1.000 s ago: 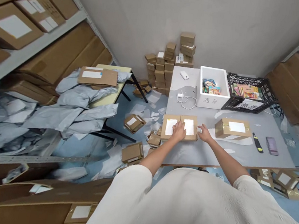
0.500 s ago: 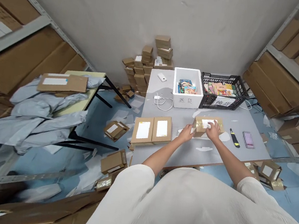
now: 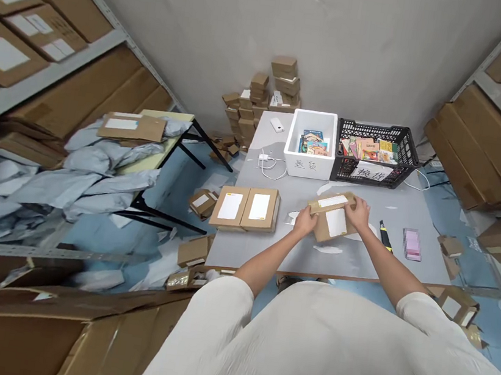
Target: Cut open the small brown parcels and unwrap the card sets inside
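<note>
Between my hands is a brown cardboard box (image 3: 325,223) with white labels, tilted above the grey table (image 3: 260,256). My left hand (image 3: 305,222) grips its left edge, and my right hand (image 3: 358,213) is closed on its upper right edge. White paper scraps (image 3: 328,249) lie around it on the tabletop. To the right of my right hand lies a black and yellow utility knife (image 3: 385,236), with a pinkish blurred item (image 3: 411,244) beyond it. Two labelled cardboard boxes (image 3: 245,207) sit side by side left of my left hand.
A white foam box (image 3: 307,168) and a black plastic crate (image 3: 371,174), both holding books, stand at the table's back. Near them lie a white phone-like item (image 3: 276,124) and a white charger cable (image 3: 273,167). Grey parcels (image 3: 92,157) cover the left table; cartons litter the floor.
The box has been turned and tilted, so its labelled faces now show toward me. My right hand has moved to its upper right edge. The view has shifted slightly.
</note>
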